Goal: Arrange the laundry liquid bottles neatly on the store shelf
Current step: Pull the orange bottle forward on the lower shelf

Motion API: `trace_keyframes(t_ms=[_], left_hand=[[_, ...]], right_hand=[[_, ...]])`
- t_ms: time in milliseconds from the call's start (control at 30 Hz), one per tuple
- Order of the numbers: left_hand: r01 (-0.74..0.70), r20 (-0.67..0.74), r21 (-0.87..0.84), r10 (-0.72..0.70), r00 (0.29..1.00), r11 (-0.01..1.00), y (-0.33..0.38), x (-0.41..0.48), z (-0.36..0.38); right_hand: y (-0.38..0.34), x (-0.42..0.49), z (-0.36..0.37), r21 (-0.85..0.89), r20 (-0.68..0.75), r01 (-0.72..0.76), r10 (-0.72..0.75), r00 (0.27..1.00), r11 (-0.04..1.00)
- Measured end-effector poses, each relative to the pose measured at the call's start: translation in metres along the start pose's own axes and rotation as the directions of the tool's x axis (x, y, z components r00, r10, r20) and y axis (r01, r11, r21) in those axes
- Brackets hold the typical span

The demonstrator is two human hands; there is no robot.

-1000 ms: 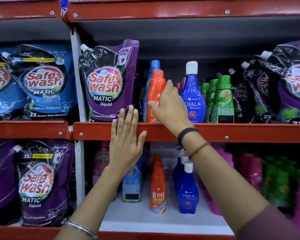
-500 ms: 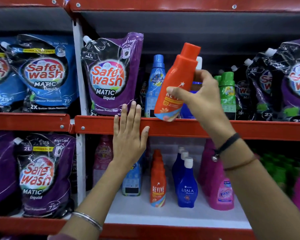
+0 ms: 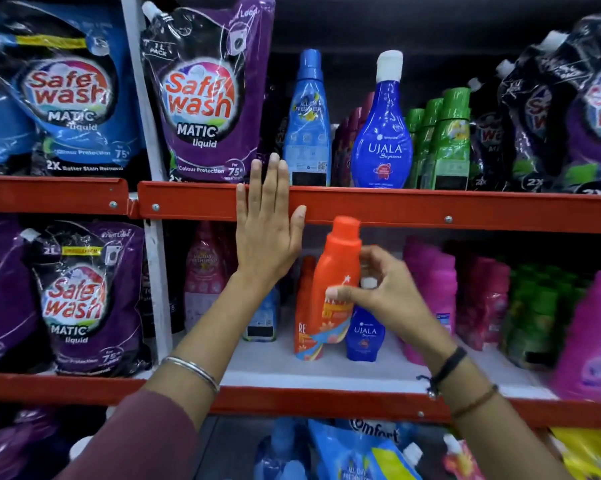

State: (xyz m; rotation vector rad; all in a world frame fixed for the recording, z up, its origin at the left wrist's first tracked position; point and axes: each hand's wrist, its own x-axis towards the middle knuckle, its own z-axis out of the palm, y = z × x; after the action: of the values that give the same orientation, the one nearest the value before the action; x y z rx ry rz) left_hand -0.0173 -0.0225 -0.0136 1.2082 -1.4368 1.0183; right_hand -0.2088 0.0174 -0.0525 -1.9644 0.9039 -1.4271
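Orange bottle (image 3: 337, 271): orange cap, tilted, gripped by right hand (image 3: 385, 296).

I hold an orange laundry liquid bottle (image 3: 337, 271) with an orange cap in my right hand (image 3: 385, 296), tilted slightly with its cap toward the red edge of the upper shelf (image 3: 430, 209), in front of the lower shelf (image 3: 292, 372) and just ahead of a second orange bottle (image 3: 306, 313) standing there beside a small blue Ujala bottle (image 3: 365, 336). On the upper shelf stand a tall light-blue bottle (image 3: 307, 123), a big blue Ujala bottle (image 3: 382, 133) with a white cap and a row of green bottles (image 3: 444, 140), all upright. Pink bottles (image 3: 434, 282) stand on the lower shelf to the right.
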Motion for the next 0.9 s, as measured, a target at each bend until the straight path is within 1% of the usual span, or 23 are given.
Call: trace_keyframes(t_ms=[100, 267, 400, 500, 833, 900], left_hand=[[-0.015, -0.021, 0.002, 0.015, 1.0, 1.0, -0.002, -0.001, 0.002], [-0.019, -0.043, 0.012, 0.02, 0.999, 1.0, -0.003, 0.0, 0.005], [-0.025, -0.056, 0.017, 0.026, 0.998, 1.0, -0.004, 0.0, 0.007], [-0.028, -0.062, 0.024, 0.029, 0.998, 0.999, -0.004, 0.0, 0.007], [-0.022, -0.043, 0.021, 0.023, 0.999, 1.0, -0.004, 0.0, 0.006], [-0.017, -0.029, 0.019, 0.017, 0.999, 1.0, -0.003, -0.001, 0.005]], right_hand=[[0.037, -0.004, 0.02, -0.034, 0.027, -0.078, 0.079, 0.997, 0.996], [0.087, -0.005, 0.049, -0.127, 0.021, -0.17, 0.174, 0.985, 0.977], [0.11, -0.008, 0.064, -0.137, 0.048, -0.232, 0.241, 0.969, 0.963], [0.116, -0.008, 0.07, -0.135, 0.047, -0.24, 0.248, 0.968, 0.961], [0.111, -0.013, 0.071, -0.201, 0.12, -0.204, 0.231, 0.965, 0.958], [0.103, -0.013, 0.062, -0.177, 0.073, -0.198, 0.214, 0.974, 0.964]])
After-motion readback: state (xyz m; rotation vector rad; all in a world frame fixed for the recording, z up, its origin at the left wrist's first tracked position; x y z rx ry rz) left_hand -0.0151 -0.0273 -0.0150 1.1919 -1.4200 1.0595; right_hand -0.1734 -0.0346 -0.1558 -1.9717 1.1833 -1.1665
